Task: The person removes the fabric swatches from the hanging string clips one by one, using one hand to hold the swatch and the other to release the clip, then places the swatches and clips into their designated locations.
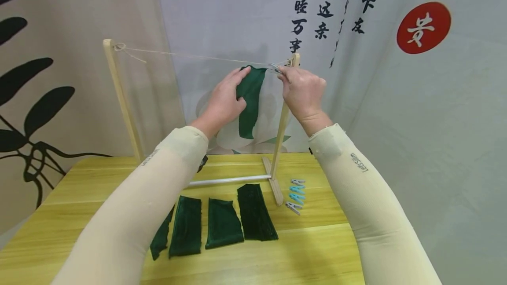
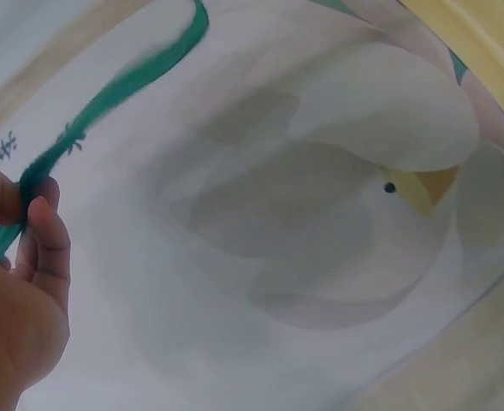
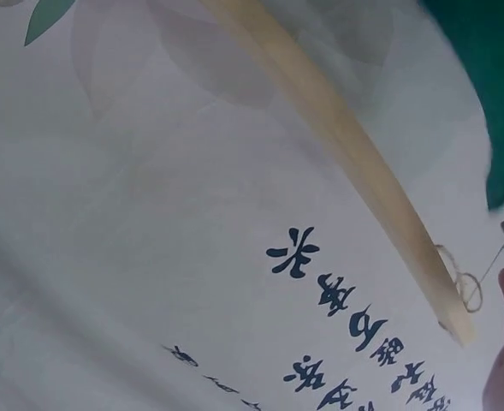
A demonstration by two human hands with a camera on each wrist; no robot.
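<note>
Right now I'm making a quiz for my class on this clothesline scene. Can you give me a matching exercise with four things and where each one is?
Things:
1. left hand
2. right hand
3. spare pegs
4. three flat cloths

Places:
A. on the table, right of the rack's foot
B. lying side by side on the table, in front of the rack
C. holding the hanging cloth
D. at the string by the right post, with a peg

Pairs: 1-C, 2-D, 3-A, 4-B
</note>
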